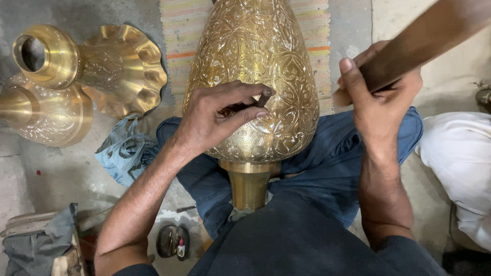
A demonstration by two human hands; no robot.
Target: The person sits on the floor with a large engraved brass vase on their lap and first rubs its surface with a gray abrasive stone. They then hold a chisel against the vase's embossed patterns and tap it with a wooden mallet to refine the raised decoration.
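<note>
Left fingers [245, 105] pinched narrow around a small dark punch [264, 97], its tip set against the vase wall. Your left hand [215, 120] rests its heel on the metal, so the tool is braced.

Right fingers wrapped tight on a wooden handle [409, 48]; thumb [350, 76] laid up along it. Your right hand [386, 102] holds it raised to the right of the vase, apart from the punch. Handle's far end runs out of frame; head not seen.

The brass vase [255, 76] lies across your lap, body far, narrow neck [249, 186] near, pointing toward you between your knees. Surface covered in fine embossed pattern.

Handling, by judgement: stiff sheet metal, probably weighty for its bulk, polished and likely to roll or slide on the blue trousers [317, 168]. Best steadied at the neck, or by a flat palm on the belly; thin wall may dent under a stray blow.

Far left: two more brass pieces [92, 66] on the floor, blue cloth [123, 151] just near them. Striped mat [179, 30] under the vase. White cloth [460, 153] at right.
</note>
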